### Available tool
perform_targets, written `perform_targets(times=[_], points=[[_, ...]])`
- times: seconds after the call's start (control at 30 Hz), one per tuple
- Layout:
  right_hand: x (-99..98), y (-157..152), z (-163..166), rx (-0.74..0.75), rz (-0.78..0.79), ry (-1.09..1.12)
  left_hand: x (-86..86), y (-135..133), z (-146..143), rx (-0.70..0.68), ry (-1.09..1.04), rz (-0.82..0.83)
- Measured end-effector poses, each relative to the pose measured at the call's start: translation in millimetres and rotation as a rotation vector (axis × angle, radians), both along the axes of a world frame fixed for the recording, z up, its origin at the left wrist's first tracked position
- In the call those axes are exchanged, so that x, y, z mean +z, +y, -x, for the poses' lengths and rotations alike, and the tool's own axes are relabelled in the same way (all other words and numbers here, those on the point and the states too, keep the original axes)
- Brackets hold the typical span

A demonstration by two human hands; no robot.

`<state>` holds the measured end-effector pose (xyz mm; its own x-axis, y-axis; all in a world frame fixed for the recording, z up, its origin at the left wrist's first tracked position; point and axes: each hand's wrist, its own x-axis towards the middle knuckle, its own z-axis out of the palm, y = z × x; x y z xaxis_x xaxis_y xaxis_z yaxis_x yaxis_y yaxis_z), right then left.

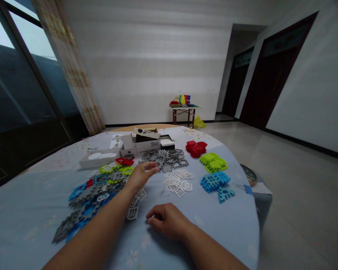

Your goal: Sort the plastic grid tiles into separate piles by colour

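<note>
My left hand [142, 175] stretches over the table, its fingers apart and nothing visible between them. Its fingertips are at the near edge of a pile of grey interlocking plastic pieces [171, 159]; whether they touch it I cannot tell. My right hand [169, 222] rests on the cloth with its fingers curled in, and no object shows in it. Beyond it lies a heap of white lattice pieces [178, 183]. Under and beside my left forearm spreads a mixed pile of grey, blue, green and red pieces [87, 200], partly hidden by the arm.
Red pieces [196, 148], lime-green pieces [213, 162] and blue pieces [215, 182] form separate piles toward the right edge. White boxes [148, 145] and an open white tray [100, 159] stand at the back. A blue clip [248, 189] grips the tablecloth's right edge.
</note>
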<state>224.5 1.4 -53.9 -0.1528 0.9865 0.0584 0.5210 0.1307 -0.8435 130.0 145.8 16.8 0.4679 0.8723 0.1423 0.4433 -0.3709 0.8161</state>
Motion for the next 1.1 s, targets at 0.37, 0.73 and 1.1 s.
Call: perform_targets(times=[0.37,0.73,1.1], points=[[7.5,-2.7,-0.3,0.020,0.022,-0.084,-1.1,-12.0,92.9,0.228,0.440,-0.191],[18.9,-2.1,7.5,-0.032,-0.276,-0.462,-22.1,-14.4,108.2,0.226,0.604,-0.275],[17.6,2.6,-21.2,-0.360,-0.158,-0.581,-16.4,-17.7,111.6,0.209,0.642,-0.302]])
